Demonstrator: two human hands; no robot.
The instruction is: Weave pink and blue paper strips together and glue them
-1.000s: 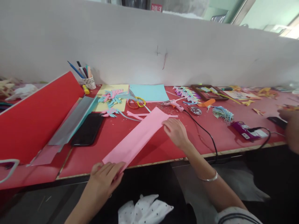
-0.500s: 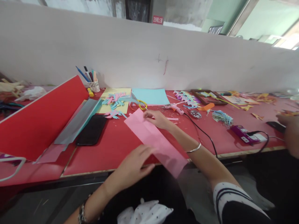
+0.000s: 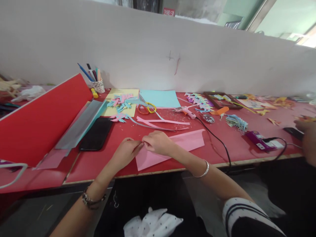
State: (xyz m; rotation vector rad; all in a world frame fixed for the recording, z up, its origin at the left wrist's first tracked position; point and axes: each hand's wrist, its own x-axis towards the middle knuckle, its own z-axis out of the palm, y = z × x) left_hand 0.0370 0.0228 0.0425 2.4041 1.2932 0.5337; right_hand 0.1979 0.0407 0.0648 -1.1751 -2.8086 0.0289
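A long piece of pink paper lies along the front of the red table, partly under my right forearm. At its left end my left hand and my right hand meet, fingertips pinched together on the paper's upper corner. Both hands are closed on it. Just beyond them lie cut pink paper strips, a pair of scissors with yellow and orange handles, and a pink glue gun with a black cord.
A black phone and a leaning red board with paper sheets are at left. Behind are a pen cup, blue paper and paper scraps. At right sit a purple power strip and another person's hand.
The pink paper has turned from slanting over the table edge to lying lengthwise on the table. My left hand has moved up to the paper's left end and closed beside my right.
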